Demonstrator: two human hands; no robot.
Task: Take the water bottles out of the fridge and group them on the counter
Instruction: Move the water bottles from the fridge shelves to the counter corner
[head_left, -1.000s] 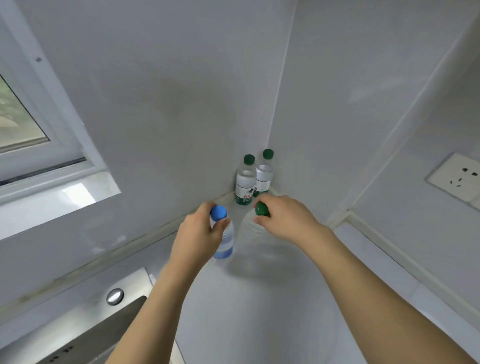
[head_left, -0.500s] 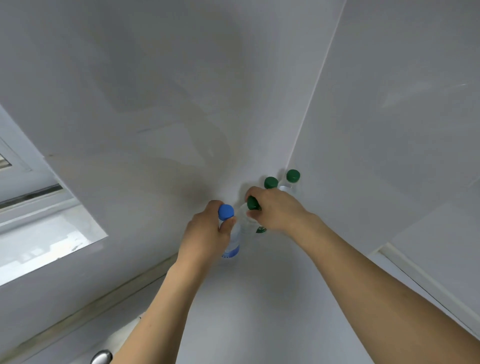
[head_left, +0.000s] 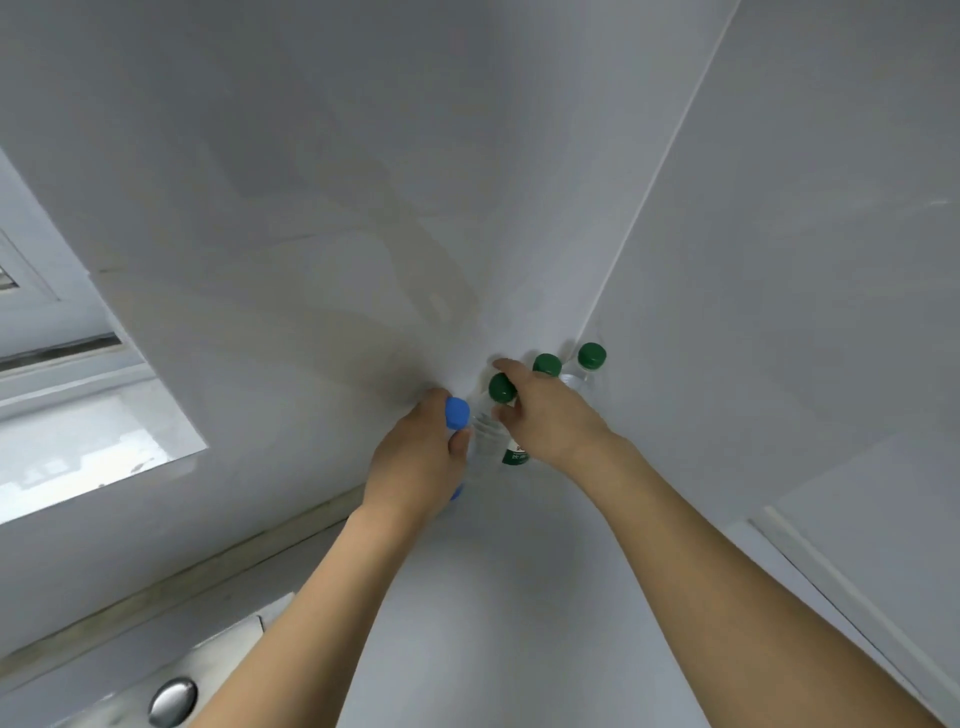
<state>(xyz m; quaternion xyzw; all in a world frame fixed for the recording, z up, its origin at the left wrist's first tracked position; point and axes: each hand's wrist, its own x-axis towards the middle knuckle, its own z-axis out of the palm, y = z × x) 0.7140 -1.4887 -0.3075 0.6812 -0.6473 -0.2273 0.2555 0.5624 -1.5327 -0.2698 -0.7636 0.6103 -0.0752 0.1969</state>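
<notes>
My left hand (head_left: 415, 462) grips a clear bottle with a blue cap (head_left: 457, 413), upright on the white counter (head_left: 493, 597). Right beside it, my right hand (head_left: 550, 421) holds a clear bottle with a green cap (head_left: 502, 388) and a green label. The two held bottles almost touch. Two more green-capped bottles (head_left: 546, 365) (head_left: 591, 356) stand just behind my right hand in the corner where the two walls meet, their bodies mostly hidden by the hand.
White tiled walls close the corner at the back and right. A window with a pale sill (head_left: 78, 452) is at the left. A steel sink edge with a round metal fitting (head_left: 173, 700) lies at the lower left.
Both hands have carried their bottles further into the corner, up against the two standing green-capped bottles. The view has tilted upward, so the sink has dropped to the bottom edge.
</notes>
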